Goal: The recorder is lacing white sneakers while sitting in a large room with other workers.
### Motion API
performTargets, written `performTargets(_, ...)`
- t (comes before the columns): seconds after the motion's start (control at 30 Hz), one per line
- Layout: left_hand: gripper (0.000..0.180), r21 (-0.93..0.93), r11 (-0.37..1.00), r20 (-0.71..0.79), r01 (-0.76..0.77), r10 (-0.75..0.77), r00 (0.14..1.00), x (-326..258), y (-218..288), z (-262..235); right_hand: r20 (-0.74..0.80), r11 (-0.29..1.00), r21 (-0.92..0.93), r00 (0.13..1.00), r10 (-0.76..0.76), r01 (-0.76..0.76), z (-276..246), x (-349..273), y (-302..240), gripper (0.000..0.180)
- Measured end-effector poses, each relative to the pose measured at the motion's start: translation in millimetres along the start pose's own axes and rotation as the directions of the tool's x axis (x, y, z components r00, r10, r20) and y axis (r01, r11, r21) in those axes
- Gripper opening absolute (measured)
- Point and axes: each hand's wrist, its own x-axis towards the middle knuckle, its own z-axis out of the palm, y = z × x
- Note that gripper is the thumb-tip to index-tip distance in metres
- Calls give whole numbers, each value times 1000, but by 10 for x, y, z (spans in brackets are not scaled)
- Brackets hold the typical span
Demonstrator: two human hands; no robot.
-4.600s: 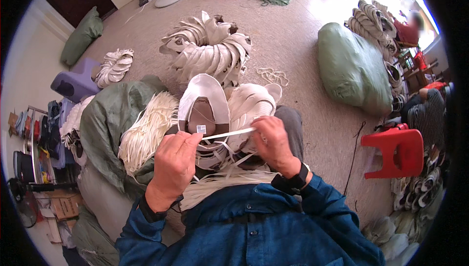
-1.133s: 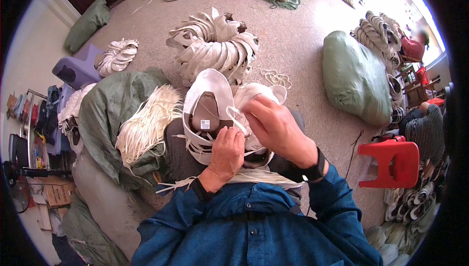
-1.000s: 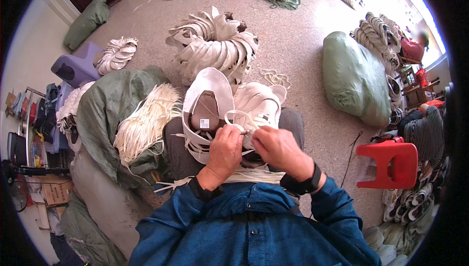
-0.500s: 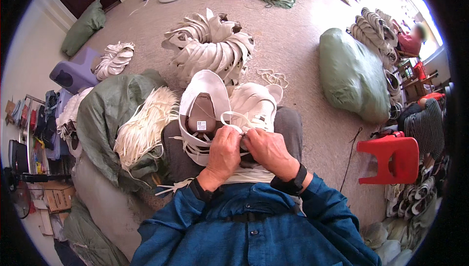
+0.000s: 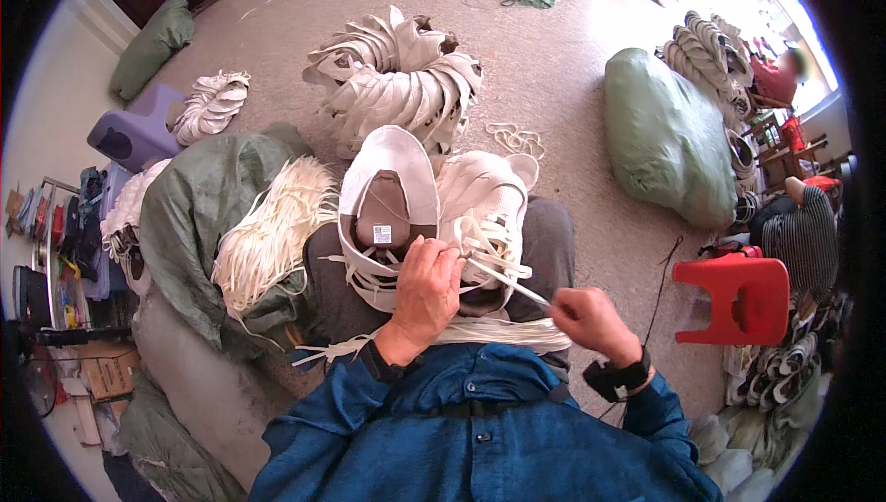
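Two off-white shoe uppers lie across my lap. The left shoe upper (image 5: 367, 165) shows a brown insole with a white label; the right shoe upper (image 5: 480, 190) has pale laces threaded through its eyelets. My left hand (image 5: 425, 297) is closed, its fingertips pinching the near edge of the right upper; its thumb side hides the exact grip. Out to the right, my right hand (image 5: 591, 317) is closed on a cream shoelace (image 5: 510, 282), which runs taut from the upper. A bundle of laces (image 5: 503, 334) lies across my lap by my waist.
A thick bunch of cream laces (image 5: 268, 239) rests on a green sack (image 5: 185, 216) to my left. Ahead, a ring of stacked uppers (image 5: 397, 87) sits on the floor. A full green sack (image 5: 664, 137) and a red stool (image 5: 734, 299) are at right.
My right hand has moved from beside the left hand out to the right, drawing the shoelace with it. The left hand stays near the upper.
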Motion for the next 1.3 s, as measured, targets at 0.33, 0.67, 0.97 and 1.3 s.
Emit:
performTargets(0.33,9,-258,933,138,251,-222,965,248,-8,-34,-176,985,163,980,94,-65,235,-130,209,11)
performTargets(0.67,9,-359,852,415,381,-220,883,408,90,-216,-346,966,212,936,-68,148,600,331,-133,31)
performTargets(0.97,19,-257,900,703,352,-76,707,527,342,-311,-354,994,80,934,-41,74,705,405,-127,32)
performTargets(1.3,16,-343,930,61,134,-120,991,295,214,-183,-289,867,433,949,-128,248,655,224,84,18)
